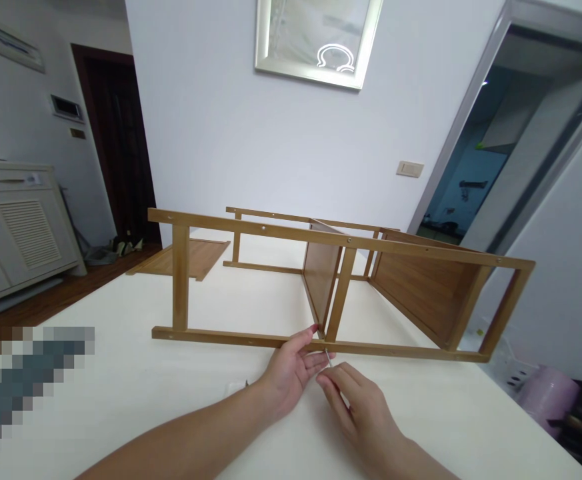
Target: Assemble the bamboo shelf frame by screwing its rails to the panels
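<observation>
A wooden shelf frame [211, 337] lies on its side on the white table, with a middle shelf panel [321, 267] and an end panel [425, 287] between its two side frames. My left hand [291, 373] is closed around the near lower rail, thumb at the bottom corner of the middle panel and fingers on the near side. Just to its right, my right hand [358, 400] pinches a thin metal rod [329, 359], its tip against the rail where the middle crossbar meets it. The rod's other end is hidden in my fingers, so its exact kind is unclear.
Another wooden panel [191, 257] lies flat on the table [211, 393], behind the frame's left end. A small clear packet [233, 388] is partly covered by my left forearm. Beyond the right table edge are a white basket [501, 360] and a pink container [548, 393].
</observation>
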A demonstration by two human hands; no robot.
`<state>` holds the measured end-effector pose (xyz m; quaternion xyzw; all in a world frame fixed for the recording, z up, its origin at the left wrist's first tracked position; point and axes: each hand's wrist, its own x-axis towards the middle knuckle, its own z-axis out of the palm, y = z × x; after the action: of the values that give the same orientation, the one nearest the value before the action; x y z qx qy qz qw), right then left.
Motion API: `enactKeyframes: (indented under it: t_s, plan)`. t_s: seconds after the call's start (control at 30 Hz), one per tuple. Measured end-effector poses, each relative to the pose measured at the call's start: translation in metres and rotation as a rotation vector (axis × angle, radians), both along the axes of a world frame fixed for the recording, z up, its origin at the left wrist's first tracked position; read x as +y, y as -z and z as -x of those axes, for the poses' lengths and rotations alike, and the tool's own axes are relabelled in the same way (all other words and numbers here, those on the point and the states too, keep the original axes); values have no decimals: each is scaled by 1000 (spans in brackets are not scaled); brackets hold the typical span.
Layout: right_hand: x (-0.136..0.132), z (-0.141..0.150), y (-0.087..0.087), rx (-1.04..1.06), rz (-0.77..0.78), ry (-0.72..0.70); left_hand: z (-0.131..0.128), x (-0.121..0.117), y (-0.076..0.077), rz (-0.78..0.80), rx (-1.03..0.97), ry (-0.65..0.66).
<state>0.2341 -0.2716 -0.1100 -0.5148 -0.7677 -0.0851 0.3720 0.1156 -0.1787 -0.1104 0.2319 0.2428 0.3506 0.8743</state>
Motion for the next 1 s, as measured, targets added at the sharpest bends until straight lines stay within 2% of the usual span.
enactKeyframes:
  t_s: [0.13,0.3,0.47,0.57,0.67,0.8,1.0]
  plan:
    - [-3,3,2,-31,-61,14,0,-1,-1,-11,-12,-9]
    - [-5,-7,6,-420,-250,46,-1,0,0,-6,-14,-41]
    - [-10,-15,-10,-617,-370,-21,-2,1,1,-22,-24,-43]
    - [-10,-18,-16,-591,-373,-66,-2,1,0,-41,-14,-53]
    - [-5,-22,-10,-457,-327,-105,-1,0,1,-65,-8,-66]
    - [1,-26,-3,-287,-253,-90,0,1,5,-86,-22,-38]
    - [-4,-25,-26,-438,-158,-171,-1,3,8,-78,-64,16]
